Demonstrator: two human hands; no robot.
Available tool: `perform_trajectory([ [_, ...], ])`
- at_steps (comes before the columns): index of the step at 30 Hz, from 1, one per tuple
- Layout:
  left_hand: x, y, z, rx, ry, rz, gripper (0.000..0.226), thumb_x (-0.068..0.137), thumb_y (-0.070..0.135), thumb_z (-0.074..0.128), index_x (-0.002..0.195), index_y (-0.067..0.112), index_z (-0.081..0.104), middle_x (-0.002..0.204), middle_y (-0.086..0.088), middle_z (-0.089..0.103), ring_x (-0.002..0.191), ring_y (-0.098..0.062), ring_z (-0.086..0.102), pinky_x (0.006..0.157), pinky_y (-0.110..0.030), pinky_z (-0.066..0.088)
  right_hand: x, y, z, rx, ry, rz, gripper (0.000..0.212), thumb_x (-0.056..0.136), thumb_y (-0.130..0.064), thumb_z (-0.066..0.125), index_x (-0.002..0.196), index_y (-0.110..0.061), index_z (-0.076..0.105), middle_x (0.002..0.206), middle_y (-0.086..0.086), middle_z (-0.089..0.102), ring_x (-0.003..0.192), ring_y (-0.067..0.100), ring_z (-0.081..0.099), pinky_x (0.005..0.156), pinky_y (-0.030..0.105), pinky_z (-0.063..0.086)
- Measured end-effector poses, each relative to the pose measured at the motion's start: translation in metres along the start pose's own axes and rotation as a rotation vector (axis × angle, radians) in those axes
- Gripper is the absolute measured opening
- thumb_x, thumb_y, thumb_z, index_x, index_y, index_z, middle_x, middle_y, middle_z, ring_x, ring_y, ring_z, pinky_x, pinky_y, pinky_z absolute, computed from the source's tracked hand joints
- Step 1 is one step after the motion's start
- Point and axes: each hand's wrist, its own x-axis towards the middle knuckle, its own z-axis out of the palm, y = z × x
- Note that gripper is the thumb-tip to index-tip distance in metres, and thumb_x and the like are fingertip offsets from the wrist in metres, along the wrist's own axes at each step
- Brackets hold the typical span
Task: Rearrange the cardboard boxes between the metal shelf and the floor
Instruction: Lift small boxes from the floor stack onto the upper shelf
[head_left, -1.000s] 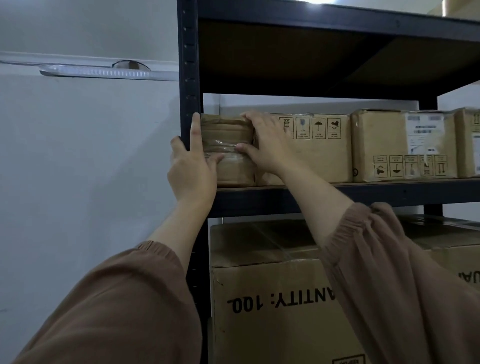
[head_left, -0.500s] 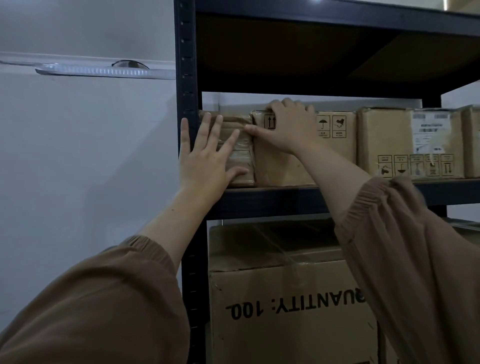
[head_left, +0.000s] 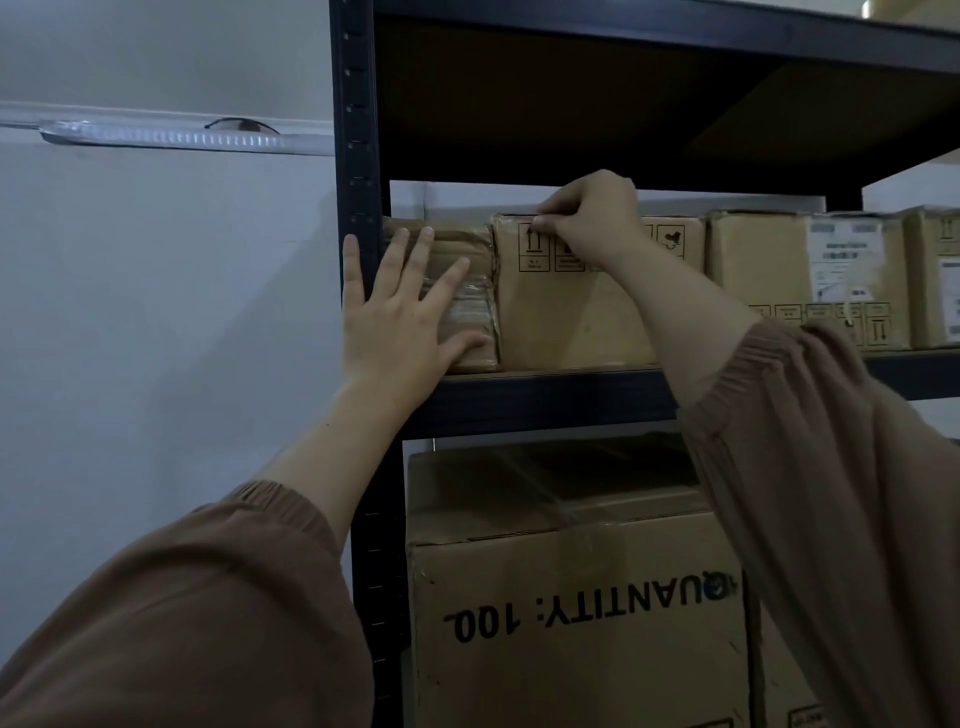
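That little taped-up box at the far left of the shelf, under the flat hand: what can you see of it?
The small taped box is brown cardboard, creased and worn, with clear tape banded across its front. It sits on the metal shelf at the left end, squeezed between the black upright post and the box with handling symbols, which presses against its right side. The left hand lies flat on its front with fingers spread. No label or print shows on it.
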Motion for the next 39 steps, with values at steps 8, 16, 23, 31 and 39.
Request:
perform_trajectory([
  [8,-0.001,-0.001,0.0,-0.006,0.013,-0.004,0.077,0.088,0.075,0.031,0.151,0.031,0.035,0.162,-0.009,0.024,0.151,-0.029,0.016,0.119,-0.058,-0.003,0.008,-0.002,0.01,0.003,0.033,0.057,0.019,0.092,-0.026,0.069,0.106,-0.015,0.076,0.105,0.0,0.071,0.095,0.006,0.055,0.094,0.028,0.05],
  [16,-0.001,-0.003,0.003,-0.03,0.041,-0.002,0.076,0.088,0.074,0.034,0.149,0.028,0.041,0.159,-0.009,0.031,0.149,-0.028,0.021,0.119,-0.057,-0.002,0.009,0.001,0.018,0.034,0.072,0.048,0.014,0.092,-0.023,0.068,0.1,-0.015,0.077,0.088,-0.008,0.065,0.092,0.008,0.058,0.092,0.029,0.051],
  [23,0.001,-0.006,0.014,-0.059,0.07,-0.027,0.08,0.087,0.075,0.035,0.152,0.028,0.032,0.16,-0.01,0.028,0.149,-0.028,0.021,0.119,-0.053,-0.004,0.012,-0.005,-0.002,0.032,0.145,-0.065,0.014,0.094,-0.025,0.065,0.101,-0.021,0.076,0.094,-0.013,0.066,0.091,-0.002,0.058,0.087,0.016,0.046],
  [31,0.002,-0.002,0.013,-0.078,0.072,-0.035,0.08,0.087,0.074,0.036,0.152,0.027,0.033,0.159,-0.011,0.031,0.149,-0.029,0.022,0.119,-0.054,-0.003,-0.002,0.002,-0.009,0.008,0.083,-0.127,0.018,0.097,-0.027,0.06,0.109,-0.021,0.073,0.101,-0.013,0.064,0.093,-0.004,0.051,0.071,0.004,0.034],
  [39,-0.002,0.003,0.003,-0.109,0.065,-0.054,0.076,0.09,0.069,0.04,0.15,0.023,0.038,0.158,-0.011,0.034,0.148,-0.028,0.023,0.12,-0.054,-0.002,-0.037,0.01,0.004,-0.053,0.089,-0.144,0.037,0.102,-0.024,0.049,0.139,-0.02,0.053,0.148,0.004,0.046,0.146,0.023,0.027,0.122,0.041,0.004],
])
